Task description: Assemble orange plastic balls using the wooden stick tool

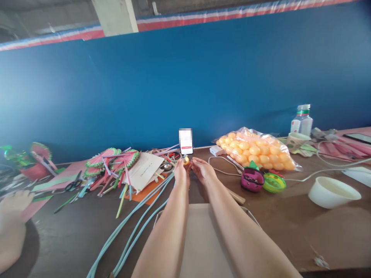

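A light, steady pinch suits the small orange ball (186,159) held in the left hand (181,172), the right hand (203,170), its grip unclear, close beside.

Bare surface (290,235) lies at near right, before a white bowl (326,195). Blocking the way ahead: a phone (186,144) and blue wall (217,88); right of the right hand (204,170), a bag of orange balls (255,151); left, pale blue cords (130,227).

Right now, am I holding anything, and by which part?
Your left hand holds what looks like a small orange ball; exactly where it's gripped, and whether your right hand touches it, is too small to tell.
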